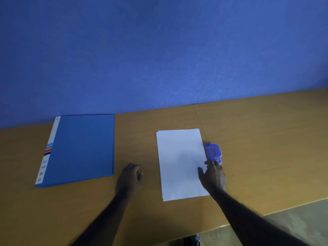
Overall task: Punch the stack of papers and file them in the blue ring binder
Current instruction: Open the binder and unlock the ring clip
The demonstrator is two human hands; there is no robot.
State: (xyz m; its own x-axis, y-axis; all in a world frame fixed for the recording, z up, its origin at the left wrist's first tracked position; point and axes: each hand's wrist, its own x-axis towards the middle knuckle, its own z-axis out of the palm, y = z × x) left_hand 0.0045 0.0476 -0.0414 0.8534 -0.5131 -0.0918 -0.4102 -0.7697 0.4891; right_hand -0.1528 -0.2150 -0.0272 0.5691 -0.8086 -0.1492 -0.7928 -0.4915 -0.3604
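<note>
A closed blue ring binder [83, 148] with a white striped spine lies flat at the left of the wooden table. A stack of white papers [181, 162] lies right of centre. A small purple hole punch [213, 151] sits against the stack's right edge. My right hand [213, 174] rests on the stack's lower right part, fingers spread, fingertips touching the near end of the punch. My left hand [130, 176] hovers over bare table between binder and papers, fingers loosely curled, holding nothing.
The wooden table [266, 148] meets a blue wall [159, 50] at its far edge. The table's near right edge drops to a grey floor [301, 224]. A dark shoe [193, 239] shows below the table's front edge.
</note>
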